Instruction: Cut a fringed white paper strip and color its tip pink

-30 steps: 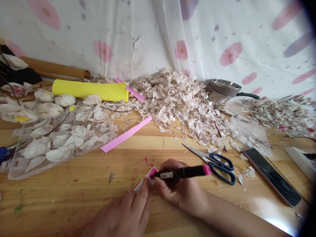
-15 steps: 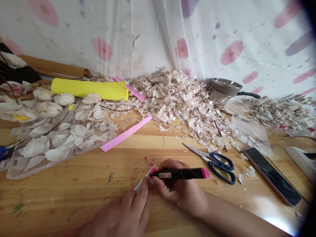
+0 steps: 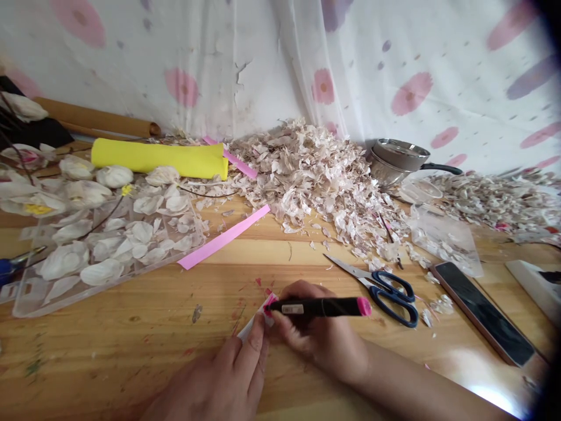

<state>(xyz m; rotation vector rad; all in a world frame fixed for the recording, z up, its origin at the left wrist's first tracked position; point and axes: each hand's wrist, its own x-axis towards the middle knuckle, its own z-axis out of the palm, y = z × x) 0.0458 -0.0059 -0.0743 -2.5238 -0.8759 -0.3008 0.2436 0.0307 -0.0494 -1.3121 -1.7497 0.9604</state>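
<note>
Right fingers (image 3: 302, 289) clenched on black marker (image 3: 324, 307), left fingers (image 3: 252, 345) pinching white paper strip (image 3: 250, 327), its end already pink-inked, heap of pale petal scraps (image 3: 302, 175) piled at rear of surface (image 3: 131, 351).

A home craft corner: wooden tabletop (image 3: 131, 345), flower-print curtain (image 3: 394, 58), peeling white wall (image 3: 239, 73), heaps of petal scraps (image 3: 307, 175).

Blue-handled scissors (image 3: 392, 298) lie on the wooden counter (image 3: 109, 351) near a dark-screened phone (image 3: 484, 313). Behind them rises a heap of pale petal scraps (image 3: 307, 175), with a steel saucepan (image 3: 397, 161) at its far edge. A pink paper strip (image 3: 223, 237) lies beside a clear tray (image 3: 44, 304) of white petals.
</note>
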